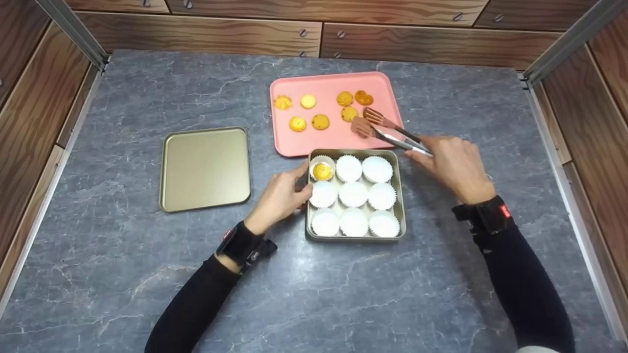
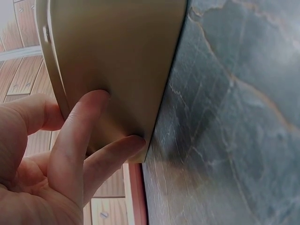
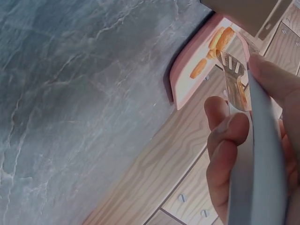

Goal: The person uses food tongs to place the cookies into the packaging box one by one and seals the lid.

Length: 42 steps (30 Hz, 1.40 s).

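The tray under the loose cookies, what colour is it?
Pink; the tray shows best in the head view.

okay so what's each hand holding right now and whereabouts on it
The right hand grips the tongs at their metal handle end, tips open over the pink tray. The left hand grips nothing; its fingers press the left wall of the tin.

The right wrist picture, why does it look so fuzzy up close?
In the right wrist view the metal tongs and right hand sit near the lens, soft and blurred; the pink plastic tray looks sharper. The head view is evenly lit and clear.
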Tool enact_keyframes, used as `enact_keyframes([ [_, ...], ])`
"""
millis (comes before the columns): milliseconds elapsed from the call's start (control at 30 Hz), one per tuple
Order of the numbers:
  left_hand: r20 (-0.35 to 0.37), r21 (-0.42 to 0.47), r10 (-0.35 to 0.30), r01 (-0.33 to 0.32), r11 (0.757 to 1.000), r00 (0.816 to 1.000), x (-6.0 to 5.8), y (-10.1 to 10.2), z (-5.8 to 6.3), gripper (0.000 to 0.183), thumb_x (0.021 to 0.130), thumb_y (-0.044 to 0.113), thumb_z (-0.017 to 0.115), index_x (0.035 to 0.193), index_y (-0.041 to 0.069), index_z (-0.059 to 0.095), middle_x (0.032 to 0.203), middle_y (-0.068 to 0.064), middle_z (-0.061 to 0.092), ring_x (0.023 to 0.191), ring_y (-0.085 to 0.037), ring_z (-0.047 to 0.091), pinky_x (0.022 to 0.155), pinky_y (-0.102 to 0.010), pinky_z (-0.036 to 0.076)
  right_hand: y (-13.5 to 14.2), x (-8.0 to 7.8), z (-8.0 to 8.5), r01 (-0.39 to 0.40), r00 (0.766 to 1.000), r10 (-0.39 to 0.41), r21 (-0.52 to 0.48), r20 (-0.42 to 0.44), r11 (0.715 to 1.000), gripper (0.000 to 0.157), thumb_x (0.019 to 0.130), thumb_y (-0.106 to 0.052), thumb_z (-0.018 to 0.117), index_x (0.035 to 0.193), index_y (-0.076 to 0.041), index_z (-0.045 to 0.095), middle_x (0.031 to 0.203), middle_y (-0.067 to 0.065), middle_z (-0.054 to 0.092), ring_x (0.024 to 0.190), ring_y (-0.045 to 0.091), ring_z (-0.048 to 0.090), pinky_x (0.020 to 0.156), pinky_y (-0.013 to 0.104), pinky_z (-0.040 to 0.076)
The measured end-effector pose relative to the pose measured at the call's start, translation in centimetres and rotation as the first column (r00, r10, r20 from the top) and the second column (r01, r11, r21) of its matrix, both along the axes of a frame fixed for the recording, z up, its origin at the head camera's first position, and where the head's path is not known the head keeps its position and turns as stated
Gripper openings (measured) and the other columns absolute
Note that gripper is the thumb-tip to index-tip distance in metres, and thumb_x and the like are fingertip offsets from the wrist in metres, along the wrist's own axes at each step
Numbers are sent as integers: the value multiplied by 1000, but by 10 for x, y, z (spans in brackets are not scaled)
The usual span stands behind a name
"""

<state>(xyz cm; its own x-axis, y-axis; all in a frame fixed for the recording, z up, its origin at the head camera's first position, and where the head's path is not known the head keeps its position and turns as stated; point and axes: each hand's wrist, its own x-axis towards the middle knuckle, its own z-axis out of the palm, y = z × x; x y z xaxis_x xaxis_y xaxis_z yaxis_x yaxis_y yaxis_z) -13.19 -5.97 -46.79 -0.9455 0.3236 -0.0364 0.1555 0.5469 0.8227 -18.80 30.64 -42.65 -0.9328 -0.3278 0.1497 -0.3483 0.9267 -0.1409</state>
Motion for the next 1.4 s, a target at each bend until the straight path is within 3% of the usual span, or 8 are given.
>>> enact_keyframes([
  [100, 13, 1, 1, -1, 1000, 1000, 0, 0, 0, 64, 98, 11, 65, 155, 0, 39, 67, -11, 60, 44, -7, 42, 39, -21, 39, 0, 3, 4, -2, 1000, 2, -17, -11, 1000, 34, 99, -46, 69, 92, -12, 69, 66, 2, 56, 56, 26, 52, 44, 44, 39],
  [267, 29, 15, 10, -10, 1000, 1000, 0, 0, 1, 63, 97, 11, 65, 154, 0, 40, 99, -21, 74, 43, -7, 43, 38, -21, 40, -2, 11, 11, -12, 999, 11, -38, -31, 999, 35, 98, -48, 68, 91, -14, 69, 65, 0, 53, 54, 23, 48, 44, 39, 35],
  [467, 58, 21, 17, -18, 1000, 998, 0, 0, 1, 64, 97, 12, 66, 155, 2, 40, 129, -24, 68, 44, -7, 43, 38, -21, 40, -1, 24, 19, -45, 995, 40, -56, -91, 997, 39, 97, -46, 70, 112, -10, 75, 71, 3, 61, 54, 22, 49, 41, 37, 35],
  [700, 102, 24, 29, -32, 999, 994, 0, 0, 2, 65, 99, 14, 65, 157, 5, 38, 94, -20, 75, 41, -8, 45, 36, -23, 41, 1, 42, 25, -95, 985, 85, -56, -151, 994, 34, 93, -45, 76, 90, -13, 65, 62, -2, 49, 48, 17, 41, 37, 32, 29],
  [767, 111, 27, 33, -37, 999, 993, 1, 0, 2, 65, 99, 15, 65, 157, 5, 38, 93, -18, 74, 41, -8, 43, 36, -22, 40, 2, 46, 26, -113, 982, 102, -63, -158, 992, 32, 92, -43, 77, 94, -12, 69, 63, -3, 51, 48, 16, 41, 36, 31, 29],
  [1000, 142, 27, 43, -47, 999, 989, 2, 0, 4, 66, 99, 15, 65, 158, 7, 38, 58, -6, 55, 41, -8, 40, 35, -22, 38, 2, 59, 27, -155, 975, 142, -63, -172, 986, 36, 91, -38, 79, 110, -7, 74, 67, 0, 59, 49, 15, 45, 37, 33, 37],
  [1400, 132, 33, 44, -49, 998, 990, 2, 1, 3, 66, 99, 16, 66, 158, 7, 38, 51, 4, 44, 41, -8, 40, 35, -22, 38, -2, 75, 26, -186, 974, 177, -51, -138, 981, 42, 92, -38, 78, 120, -8, 74, 71, 4, 66, 47, 10, 44, 37, 26, 35],
])
